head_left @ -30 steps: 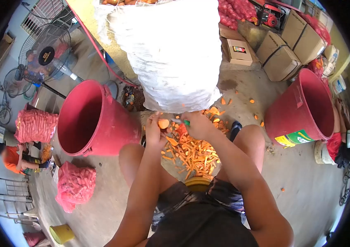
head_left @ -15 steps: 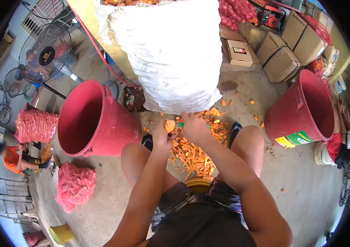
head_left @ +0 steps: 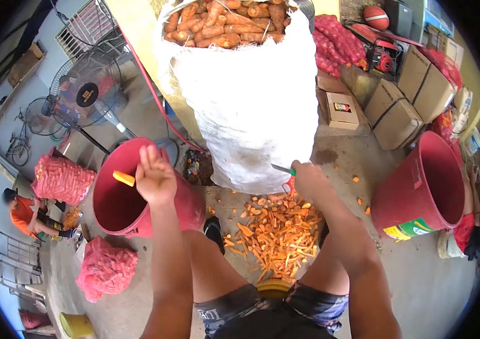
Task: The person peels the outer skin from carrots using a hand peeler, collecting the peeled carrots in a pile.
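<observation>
My left hand (head_left: pixel 156 176) is raised with fingers apart at the rim of the left red bin (head_left: pixel 120 189). An orange carrot piece (head_left: pixel 123 178) is in the air just left of the palm, apart from it. My right hand (head_left: pixel 312 179) grips a knife (head_left: pixel 283 169) with a green handle, its blade pointing left in front of the white sack (head_left: pixel 245 113). Whole carrots (head_left: pixel 226 24) fill the sack's open top. Below my hands, a pile of carrot peelings and pieces (head_left: pixel 278 231) lies on the floor between my legs.
A second red bin (head_left: pixel 418 181) stands at the right. Pink net sacks (head_left: pixel 105 268) and a standing fan (head_left: pixel 86 93) are at the left, where a person in orange (head_left: pixel 23 214) sits. Cardboard boxes (head_left: pixel 392 113) are stacked at upper right. Below me is a yellow stool (head_left: pixel 274 288).
My left hand has moved left to the bin and opened, and the carrot piece has left it. My right hand has moved right with the knife. The view has tilted up, showing the sack's top.
</observation>
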Demonstrator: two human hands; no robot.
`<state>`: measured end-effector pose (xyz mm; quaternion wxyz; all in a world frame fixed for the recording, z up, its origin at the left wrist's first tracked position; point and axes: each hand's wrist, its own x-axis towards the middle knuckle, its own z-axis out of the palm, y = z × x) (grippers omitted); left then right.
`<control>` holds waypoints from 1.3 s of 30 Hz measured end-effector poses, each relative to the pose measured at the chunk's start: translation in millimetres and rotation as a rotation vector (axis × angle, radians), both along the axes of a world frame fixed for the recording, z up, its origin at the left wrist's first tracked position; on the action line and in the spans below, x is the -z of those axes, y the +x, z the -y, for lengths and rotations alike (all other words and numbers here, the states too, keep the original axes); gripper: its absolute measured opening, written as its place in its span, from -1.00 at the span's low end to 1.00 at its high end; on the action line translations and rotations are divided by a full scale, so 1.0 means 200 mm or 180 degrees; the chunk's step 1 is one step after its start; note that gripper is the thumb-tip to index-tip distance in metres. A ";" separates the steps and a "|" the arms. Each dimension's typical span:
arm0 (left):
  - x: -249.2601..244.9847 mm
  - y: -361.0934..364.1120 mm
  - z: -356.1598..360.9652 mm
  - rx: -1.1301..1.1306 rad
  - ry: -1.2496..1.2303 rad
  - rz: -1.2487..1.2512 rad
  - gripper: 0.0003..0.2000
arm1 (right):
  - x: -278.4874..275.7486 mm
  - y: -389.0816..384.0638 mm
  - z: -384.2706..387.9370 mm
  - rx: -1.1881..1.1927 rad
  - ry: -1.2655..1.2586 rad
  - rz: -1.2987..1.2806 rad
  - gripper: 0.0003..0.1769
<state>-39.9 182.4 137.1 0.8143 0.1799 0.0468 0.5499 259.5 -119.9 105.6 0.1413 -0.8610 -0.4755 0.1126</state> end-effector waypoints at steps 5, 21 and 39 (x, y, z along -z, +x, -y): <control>-0.67 0.65 0.07 -0.0367 0.2106 -0.2487 -0.68 | 0.29 0.08 0.05 -0.0621 -0.0868 -0.0282 -0.57; -1.10 1.55 -0.61 -0.3080 0.5410 -0.5763 -0.51 | 0.26 0.22 -0.09 -0.0719 0.0037 -0.0564 -0.63; 0.44 0.28 0.81 0.1022 0.0834 -0.2297 -0.57 | 0.12 -0.34 -0.02 -0.0575 0.1194 -0.1404 -0.71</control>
